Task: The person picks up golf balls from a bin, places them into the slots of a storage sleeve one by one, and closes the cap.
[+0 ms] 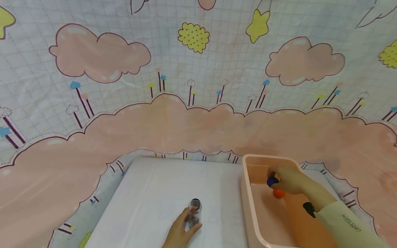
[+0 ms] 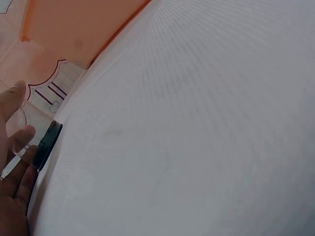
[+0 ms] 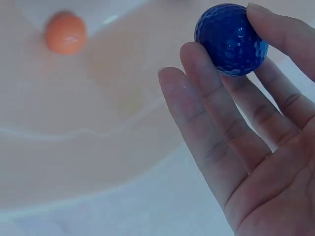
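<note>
My right hand (image 1: 286, 179) is over the peach bin (image 1: 252, 206) and pinches a blue golf ball (image 3: 231, 39) between thumb and fingertips. Below it, an orange ball (image 3: 66, 32) lies on the bin floor, also showing in the head view. On the white table, my left hand (image 1: 183, 227) holds a clear cylindrical container (image 1: 193, 217), thumb on one side and fingers on the other. A dark round disc (image 2: 47, 145) forms its end at the tabletop in the left wrist view, with fingers (image 2: 27, 184) right beside it.
The white table (image 1: 161, 186) stretches left of the bin. Behind and around it hangs a cloth (image 1: 198, 131) printed with clouds and stars. The bin's tall left wall stands between the two hands. A dark band (image 1: 309, 209) is on the right wrist.
</note>
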The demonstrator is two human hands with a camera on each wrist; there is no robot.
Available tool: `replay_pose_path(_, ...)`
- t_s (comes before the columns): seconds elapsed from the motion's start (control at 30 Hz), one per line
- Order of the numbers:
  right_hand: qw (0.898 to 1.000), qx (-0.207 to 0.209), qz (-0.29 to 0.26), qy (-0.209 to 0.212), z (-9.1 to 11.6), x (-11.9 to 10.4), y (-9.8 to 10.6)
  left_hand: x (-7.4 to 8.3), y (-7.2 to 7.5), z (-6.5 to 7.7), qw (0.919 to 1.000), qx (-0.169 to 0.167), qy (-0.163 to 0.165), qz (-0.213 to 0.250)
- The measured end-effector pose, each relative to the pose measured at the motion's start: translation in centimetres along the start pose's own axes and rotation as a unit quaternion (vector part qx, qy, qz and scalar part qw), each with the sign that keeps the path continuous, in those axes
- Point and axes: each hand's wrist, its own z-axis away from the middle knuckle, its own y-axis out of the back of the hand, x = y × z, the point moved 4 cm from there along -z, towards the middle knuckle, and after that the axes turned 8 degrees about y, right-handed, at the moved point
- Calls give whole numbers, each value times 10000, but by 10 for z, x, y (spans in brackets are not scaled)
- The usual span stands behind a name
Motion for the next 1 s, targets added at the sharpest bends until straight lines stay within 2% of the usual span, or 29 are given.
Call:
replay_pose_path(0.2, 9992, 371, 97, 135, 14, -25, 20, 2, -3, -3, 9996, -171, -196, 65)
replay_pose_path(0.37, 9980, 590, 204, 133, 21, -45, 26, 3, -5, -4, 9990, -376, -170, 180)
replay_pose_path(0.5, 9979, 558, -255, 224, 24, -63, 27, 9, -1, -4, 9984, -503, -212, 168)
replay_pose_path(0.6, 9954, 462, -782, 307, 25, -74, 26, 16, 5, -5, 9974, -656, -104, 277)
replay_pose_path(0.7, 9936, 616, -789, 519, 25, -84, 25, 24, 11, -6, 9960, -791, 48, 410)
replay_pose_path(0.83, 9902, 924, -665, 809, 20, -94, 24, 35, 19, -8, 9969, -722, 23, 304)
replay_pose_path(1.0, 9876, 1007, -824, 881, 14, -104, 22, 52, 27, -11, 9981, -510, -352, 49)
